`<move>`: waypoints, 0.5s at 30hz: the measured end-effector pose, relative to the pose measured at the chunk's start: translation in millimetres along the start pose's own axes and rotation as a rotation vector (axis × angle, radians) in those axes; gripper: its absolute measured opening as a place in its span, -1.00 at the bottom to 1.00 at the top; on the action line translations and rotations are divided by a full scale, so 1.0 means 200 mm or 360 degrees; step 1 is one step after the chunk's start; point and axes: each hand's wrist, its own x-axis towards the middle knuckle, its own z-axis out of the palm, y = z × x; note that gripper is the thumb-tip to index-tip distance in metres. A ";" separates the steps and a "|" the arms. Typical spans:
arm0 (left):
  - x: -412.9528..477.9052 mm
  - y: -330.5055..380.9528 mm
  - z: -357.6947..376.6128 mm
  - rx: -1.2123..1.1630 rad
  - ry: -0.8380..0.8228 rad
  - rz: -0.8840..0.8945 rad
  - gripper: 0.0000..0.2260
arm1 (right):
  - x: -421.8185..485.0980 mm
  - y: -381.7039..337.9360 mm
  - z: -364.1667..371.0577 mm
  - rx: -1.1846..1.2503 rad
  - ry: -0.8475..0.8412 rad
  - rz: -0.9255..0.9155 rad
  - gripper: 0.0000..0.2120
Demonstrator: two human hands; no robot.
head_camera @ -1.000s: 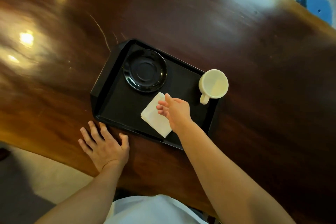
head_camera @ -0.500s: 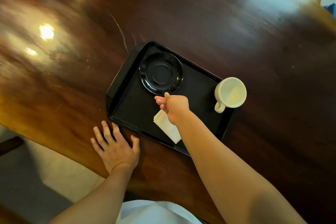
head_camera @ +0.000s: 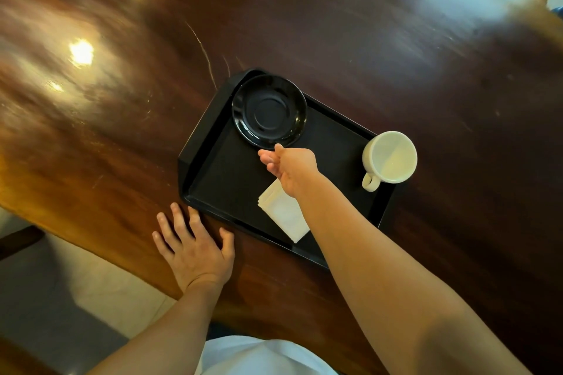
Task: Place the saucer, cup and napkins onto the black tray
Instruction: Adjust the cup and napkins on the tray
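Note:
The black tray [head_camera: 225, 173] lies on the wooden table. A glossy black saucer [head_camera: 269, 109] is at the tray's far left corner, its far edge overlapping the tray rim. My right hand [head_camera: 289, 164] pinches the saucer's near rim, thumb on top. Folded white napkins [head_camera: 283, 213] lie on the tray's near part, partly under my right forearm. A cream cup [head_camera: 390, 157], handle toward me, stands at the tray's right end, over its edge. My left hand [head_camera: 195, 246] rests flat on the table, fingers spread, touching the tray's near left edge.
The dark polished wooden table [head_camera: 335, 24] stretches far and to both sides, with bright light reflections on the left. Its near edge runs diagonally beside my left hand, and pale floor [head_camera: 100, 286] shows below it.
My right hand left the napkins and reached forward to the saucer's near rim. The saucer now overlaps the tray's far corner rim. The left hand stayed on the table.

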 end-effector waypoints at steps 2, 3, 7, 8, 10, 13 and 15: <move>0.00 0.00 0.00 -0.0002 0.0008 0.0003 -0.34 | -0.01 0.00 -0.02 -0.0047 -0.0036 0.0004 -0.85; 0.00 0.00 0.00 -0.0007 0.0012 0.0002 -0.34 | -0.02 0.00 -0.03 -0.0103 -0.0066 -0.0027 -0.85; 0.00 0.01 -0.01 -0.0033 0.0017 -0.0002 -0.36 | -0.06 0.02 -0.18 -0.0711 -0.0070 -0.0530 -0.82; 0.00 0.01 -0.01 -0.0033 0.0012 -0.0004 -0.35 | -0.07 0.04 -0.22 -0.1035 -0.0037 -0.0751 -0.79; 0.00 0.01 -0.01 -0.0035 0.0002 -0.0008 -0.35 | -0.09 0.09 -0.30 -0.1720 -0.0066 -0.1156 -0.67; 0.00 0.01 -0.01 -0.0033 0.0001 -0.0015 -0.35 | -0.11 0.19 -0.39 -0.2467 -0.0153 -0.1619 -0.56; 0.00 0.01 -0.01 -0.0038 0.0005 -0.0017 -0.35 | -0.11 0.24 -0.44 -0.2719 -0.0253 -0.1736 -0.49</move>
